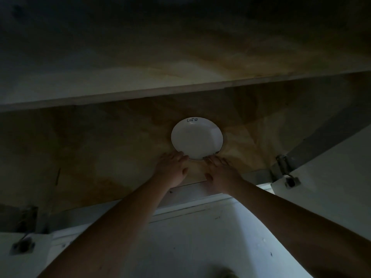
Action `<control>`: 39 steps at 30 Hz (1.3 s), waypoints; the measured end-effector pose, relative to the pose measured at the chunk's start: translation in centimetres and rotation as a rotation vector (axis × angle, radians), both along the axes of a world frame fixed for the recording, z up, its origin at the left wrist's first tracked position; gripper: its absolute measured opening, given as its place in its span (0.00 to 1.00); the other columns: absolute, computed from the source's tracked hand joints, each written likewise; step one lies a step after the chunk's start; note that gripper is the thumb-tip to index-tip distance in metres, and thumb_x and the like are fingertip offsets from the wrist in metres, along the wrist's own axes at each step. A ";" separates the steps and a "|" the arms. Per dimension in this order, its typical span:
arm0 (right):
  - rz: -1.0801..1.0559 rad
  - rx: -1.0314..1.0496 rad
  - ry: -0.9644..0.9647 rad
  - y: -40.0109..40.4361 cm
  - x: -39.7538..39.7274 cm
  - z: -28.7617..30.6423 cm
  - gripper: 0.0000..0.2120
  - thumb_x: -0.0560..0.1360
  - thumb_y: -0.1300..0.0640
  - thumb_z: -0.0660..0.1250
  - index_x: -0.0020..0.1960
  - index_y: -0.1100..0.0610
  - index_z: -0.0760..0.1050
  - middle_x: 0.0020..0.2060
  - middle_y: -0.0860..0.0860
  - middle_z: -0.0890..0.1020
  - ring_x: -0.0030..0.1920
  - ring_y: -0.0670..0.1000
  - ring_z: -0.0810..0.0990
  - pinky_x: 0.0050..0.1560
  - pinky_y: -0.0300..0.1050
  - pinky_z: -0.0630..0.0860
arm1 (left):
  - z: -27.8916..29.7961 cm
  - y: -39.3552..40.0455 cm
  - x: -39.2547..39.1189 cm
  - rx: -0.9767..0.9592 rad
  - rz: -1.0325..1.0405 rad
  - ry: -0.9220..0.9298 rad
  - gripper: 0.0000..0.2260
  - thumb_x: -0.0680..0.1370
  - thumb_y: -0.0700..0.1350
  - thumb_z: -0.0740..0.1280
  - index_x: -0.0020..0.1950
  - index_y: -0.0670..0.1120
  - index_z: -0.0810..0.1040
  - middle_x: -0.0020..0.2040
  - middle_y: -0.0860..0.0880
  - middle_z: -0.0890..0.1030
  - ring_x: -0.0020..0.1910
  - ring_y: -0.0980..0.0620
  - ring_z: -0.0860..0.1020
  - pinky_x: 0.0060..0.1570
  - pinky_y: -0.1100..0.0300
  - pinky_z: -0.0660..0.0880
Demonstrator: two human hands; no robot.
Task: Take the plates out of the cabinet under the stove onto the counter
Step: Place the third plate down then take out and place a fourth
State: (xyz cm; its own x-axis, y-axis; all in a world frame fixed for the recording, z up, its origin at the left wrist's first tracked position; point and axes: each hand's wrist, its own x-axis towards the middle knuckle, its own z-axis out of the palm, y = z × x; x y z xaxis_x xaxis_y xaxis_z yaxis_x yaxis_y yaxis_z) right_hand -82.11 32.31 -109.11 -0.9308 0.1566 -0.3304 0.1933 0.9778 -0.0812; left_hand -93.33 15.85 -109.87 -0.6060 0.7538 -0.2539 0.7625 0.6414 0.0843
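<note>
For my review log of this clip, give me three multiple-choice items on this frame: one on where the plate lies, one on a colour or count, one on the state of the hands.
1. Where does the plate lie?
A. on the lower cabinet shelf
B. on the counter
C. on the floor

2. How many plates show?
A. three
B. one, white
C. two, blue

3. How are the left hand and right hand?
A. both lift the plate high
B. both hang idle, far from the plate
C. both reach flat, fingertips at the plate's near rim

Key: 1 A, it sits on the brown shelf inside the cabinet; 2 B, a single white disc shows; 3 C, straight fingers meet the near edge.
</note>
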 end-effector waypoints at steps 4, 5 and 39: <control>0.003 0.024 0.094 -1.0 0.6 -0.2 0.26 0.81 0.46 0.51 0.75 0.57 0.60 0.73 0.55 0.65 0.72 0.56 0.62 0.74 0.51 0.52 | 0.1 -0.5 0.7 0.002 -0.046 0.047 0.22 0.83 0.54 0.54 0.76 0.49 0.63 0.77 0.46 0.63 0.72 0.43 0.64 0.70 0.48 0.59; 0.015 0.027 0.120 -1.1 0.8 -0.3 0.26 0.80 0.45 0.50 0.73 0.57 0.64 0.70 0.55 0.69 0.70 0.57 0.65 0.73 0.51 0.53 | 0.0 -0.8 0.9 0.016 -0.062 0.055 0.22 0.83 0.55 0.52 0.75 0.49 0.65 0.75 0.46 0.66 0.71 0.44 0.66 0.69 0.49 0.60; -1.189 -1.384 0.172 3.7 -1.5 1.9 0.26 0.82 0.40 0.47 0.58 0.58 0.74 0.45 0.56 0.81 0.44 0.56 0.81 0.37 0.53 0.78 | -0.2 -2.7 -1.7 1.038 1.142 -1.505 0.36 0.77 0.71 0.40 0.69 0.49 0.72 0.57 0.47 0.78 0.63 0.41 0.73 0.63 0.34 0.66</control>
